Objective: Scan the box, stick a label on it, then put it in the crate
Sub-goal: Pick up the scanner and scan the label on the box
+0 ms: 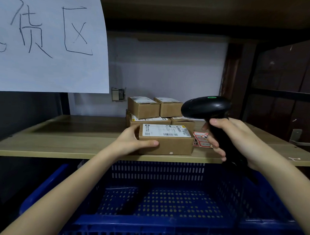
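The small cardboard box [166, 141] at the shelf [65, 140] front edge looks light and stiff, best held by its short ends as the left hand [132, 141] fingers grip it, right hand [237, 139] clasping the scanner [206, 106].

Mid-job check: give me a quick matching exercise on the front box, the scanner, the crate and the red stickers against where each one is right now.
Things:
1. front box
2. scanner
3. crate
4. red stickers

Places:
A. below the shelf's front edge, nothing visible inside
B. lying on the shelf just right of the front box
C. on the shelf, left hand gripping its left end
D. held above the shelf in the right hand

Pairs: 1-C, 2-D, 3-A, 4-B
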{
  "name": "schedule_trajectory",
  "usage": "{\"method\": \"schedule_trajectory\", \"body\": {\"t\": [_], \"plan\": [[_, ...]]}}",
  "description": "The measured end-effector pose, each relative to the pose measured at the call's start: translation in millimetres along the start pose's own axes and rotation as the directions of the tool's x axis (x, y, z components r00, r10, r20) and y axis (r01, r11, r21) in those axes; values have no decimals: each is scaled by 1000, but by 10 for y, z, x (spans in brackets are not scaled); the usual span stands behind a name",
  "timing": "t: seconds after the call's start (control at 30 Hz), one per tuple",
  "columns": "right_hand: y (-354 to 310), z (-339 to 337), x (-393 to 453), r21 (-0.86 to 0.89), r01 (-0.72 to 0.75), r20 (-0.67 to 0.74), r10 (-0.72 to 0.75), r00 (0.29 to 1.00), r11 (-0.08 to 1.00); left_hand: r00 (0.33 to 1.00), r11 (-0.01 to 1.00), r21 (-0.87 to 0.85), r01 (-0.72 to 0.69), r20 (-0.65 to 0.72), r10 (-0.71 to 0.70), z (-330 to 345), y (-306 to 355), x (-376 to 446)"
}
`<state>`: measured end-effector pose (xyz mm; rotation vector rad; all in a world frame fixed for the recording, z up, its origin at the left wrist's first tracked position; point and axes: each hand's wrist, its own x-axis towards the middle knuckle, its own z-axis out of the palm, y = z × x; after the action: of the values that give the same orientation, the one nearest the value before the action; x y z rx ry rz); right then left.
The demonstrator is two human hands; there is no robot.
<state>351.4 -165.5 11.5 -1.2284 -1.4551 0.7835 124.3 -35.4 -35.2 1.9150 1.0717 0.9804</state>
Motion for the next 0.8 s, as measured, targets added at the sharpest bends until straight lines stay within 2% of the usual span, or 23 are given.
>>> {"method": "schedule_trajectory", "body": {"t": [0.13,0.27,0.33,0.4,0.47,0.5,0.57,0.67,0.73,0.8], "plan": [[13,125,33,95,-47,16,45,999,994,998,999,-24,33,61,-31,11,40,-34],[53,381,109,246,-140,138,108,985,959,1000,1000,27,10,18,-11,-61,64,-110],[42,553,171,354,-173,199,107,974,919,996,994,107,-31,-82,40,-142,70,-163],[-6,757,245,419,-183,240,86,967,889,964,983,178,-33,-253,78,-240,112,-259],[-78,977,320,431,-183,261,72,963,884,920,983,181,-27,-381,96,-346,183,-384],[-111,1091,360,435,-186,266,71,961,881,916,989,144,-28,-393,84,-402,217,-447],[-174,1317,448,460,-198,263,80,961,866,938,999,-28,-18,-345,7,-518,261,-572],[-226,1648,629,558,-259,269,123,955,788,970,970,-230,76,-208,-125,-738,273,-721],[-246,1844,742,628,-331,319,155,935,704,983,959,-250,136,-89,-162,-871,256,-800],[-233,2019,865,691,-380,354,171,920,615,982,967,-191,170,-48,-182,-959,219,-831]]}}
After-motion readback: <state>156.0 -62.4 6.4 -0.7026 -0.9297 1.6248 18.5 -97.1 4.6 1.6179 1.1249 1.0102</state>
